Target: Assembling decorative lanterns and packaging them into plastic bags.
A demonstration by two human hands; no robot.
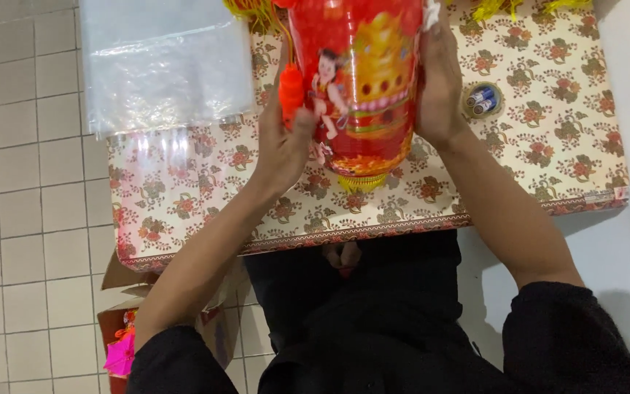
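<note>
One table (184, 197) fills the middle of the frame, covered in a cream cloth with a repeating red-and-green flower print and a patterned border along its lower edge. One stack of clear plastic bags (165, 62) lies at upper left, overhanging the table's corner above the pale tiled floor (23, 219). One red lantern (362, 80) — plastic, printed with a child figure and a gold pattern, yellow fringe at its base — stands at top centre, held just above the cloth between both hands. The left hand (282, 142) wraps its side from the left, fingers curled and thumb pressed on a small orange-red tassel against the lantern's wall. The right hand (439, 84) lies flat against the opposite side, fingers pointing up. One cardboard box (122, 321) sits on the floor at lower left with pink and red items inside. Two small batteries (482, 100) — blue and silver — rest in a round holder on the cloth, just right of the right hand.
</note>
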